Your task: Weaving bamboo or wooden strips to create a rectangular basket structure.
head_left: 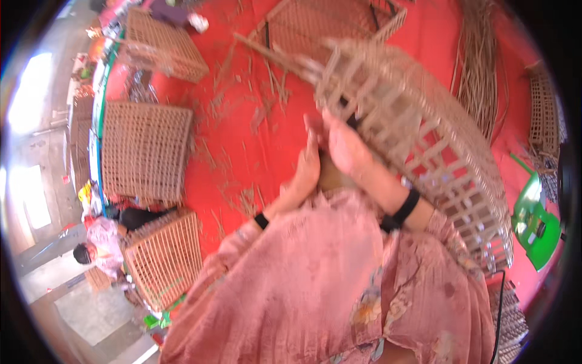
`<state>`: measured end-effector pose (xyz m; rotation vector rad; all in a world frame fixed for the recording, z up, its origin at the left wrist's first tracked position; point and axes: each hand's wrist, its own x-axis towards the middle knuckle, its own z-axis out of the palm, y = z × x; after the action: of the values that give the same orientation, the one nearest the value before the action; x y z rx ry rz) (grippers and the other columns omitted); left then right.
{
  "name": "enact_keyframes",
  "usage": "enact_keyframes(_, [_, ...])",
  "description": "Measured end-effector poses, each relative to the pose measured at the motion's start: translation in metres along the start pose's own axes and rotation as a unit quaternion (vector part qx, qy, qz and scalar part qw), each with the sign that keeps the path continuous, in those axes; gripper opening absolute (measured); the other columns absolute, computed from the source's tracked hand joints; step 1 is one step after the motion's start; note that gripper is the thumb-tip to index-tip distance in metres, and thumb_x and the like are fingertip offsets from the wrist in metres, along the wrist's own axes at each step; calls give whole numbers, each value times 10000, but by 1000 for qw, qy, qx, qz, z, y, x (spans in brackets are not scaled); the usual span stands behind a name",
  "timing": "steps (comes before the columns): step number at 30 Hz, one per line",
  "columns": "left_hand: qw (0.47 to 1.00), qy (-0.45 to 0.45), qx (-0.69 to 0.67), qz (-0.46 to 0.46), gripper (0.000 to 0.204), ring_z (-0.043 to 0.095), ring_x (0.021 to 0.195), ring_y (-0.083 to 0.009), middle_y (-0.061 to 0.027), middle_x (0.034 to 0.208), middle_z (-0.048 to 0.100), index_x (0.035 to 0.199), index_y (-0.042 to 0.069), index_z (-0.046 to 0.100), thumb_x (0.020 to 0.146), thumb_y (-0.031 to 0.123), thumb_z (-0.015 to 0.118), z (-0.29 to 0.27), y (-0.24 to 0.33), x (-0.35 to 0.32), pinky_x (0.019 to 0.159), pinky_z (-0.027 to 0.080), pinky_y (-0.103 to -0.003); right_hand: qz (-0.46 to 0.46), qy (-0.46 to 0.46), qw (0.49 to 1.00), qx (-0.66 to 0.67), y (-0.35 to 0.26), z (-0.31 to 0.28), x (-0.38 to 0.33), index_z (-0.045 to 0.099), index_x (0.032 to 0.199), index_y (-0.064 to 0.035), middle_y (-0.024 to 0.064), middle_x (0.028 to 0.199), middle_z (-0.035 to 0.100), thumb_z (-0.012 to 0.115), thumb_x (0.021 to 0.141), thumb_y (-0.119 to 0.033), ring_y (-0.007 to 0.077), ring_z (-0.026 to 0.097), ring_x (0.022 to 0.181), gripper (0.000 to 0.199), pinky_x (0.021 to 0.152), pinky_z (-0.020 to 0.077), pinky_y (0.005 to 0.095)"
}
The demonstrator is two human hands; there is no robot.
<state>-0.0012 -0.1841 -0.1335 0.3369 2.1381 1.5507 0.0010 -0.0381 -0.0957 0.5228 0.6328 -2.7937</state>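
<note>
My left hand [310,160] and my right hand [348,148] are raised close together in front of me, palms turned toward each other. The fingers of both look stretched out, though motion blurs their tips, and I see nothing held in either. A large woven cane basket [424,130] with an open lattice wall leans at my right, right beside my right hand and forearm. Whether that hand touches the basket I cannot tell. Black bands circle both wrists.
Red sheeting [227,139] strewn with cane scraps covers the floor. Woven baskets [145,151] line the left side, and a framed lattice panel [318,27] lies ahead. Long cane strips [476,67] are bundled at far right, above a green plastic chair [536,224]. Another person [103,246] sits at left.
</note>
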Motion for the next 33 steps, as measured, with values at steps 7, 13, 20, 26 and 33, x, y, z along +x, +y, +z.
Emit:
enact_keyframes(7, [998, 2, -29, -62, 605, 574, 1060, -190, -111, 1139, 625, 1303, -13, 520, 1077, 465, 227, -5, 37, -2, 933, 444, -335, -3, 23, 999, -34, -9, 8, -5, 471, 1391, -176, 50, 1262, 624, 535, 1008, -404, 142, 576, 1104, 450, 906, 435, 269])
enact_keyframes(13, [988, 4, -124, -88, 551, 584, 899, -126, -56, 964, 645, 1114, -6, 609, 1058, 466, 330, -11, 53, 1, 772, 472, -292, -16, 38, 999, -7, -9, 12, -5, 568, 1173, -142, 31, 1148, 654, 595, 979, -414, 127, 591, 1002, 335, 853, 447, 256])
enact_keyframes(20, [969, 1, -216, -119, 319, 632, 938, -142, -54, 985, 668, 1142, 26, 644, 994, 273, 507, -36, 55, 19, 817, 494, -287, -23, 30, 999, -15, -8, 7, -3, 481, 1240, -157, 47, 1198, 610, 646, 937, -438, 159, 586, 1021, 445, 851, 466, 316])
enact_keyframes(26, [968, -57, -172, -172, 357, 631, 1029, -169, -48, 1120, 673, 1245, 43, 627, 914, 174, 606, -65, 55, 46, 924, 473, -324, -32, 18, 999, -25, -7, 8, -5, 505, 1313, -185, 68, 1268, 592, 564, 988, -415, 216, 572, 1116, 403, 880, 473, 356])
enact_keyframes(33, [960, 7, -277, 29, 491, 589, 1139, -199, -90, 1264, 615, 1360, 15, 550, 917, 208, 637, -44, 71, 84, 975, 452, -360, -52, 18, 998, 7, -8, 13, -6, 549, 1254, -156, 30, 1203, 623, 612, 945, -455, 208, 587, 1043, 435, 813, 456, 383])
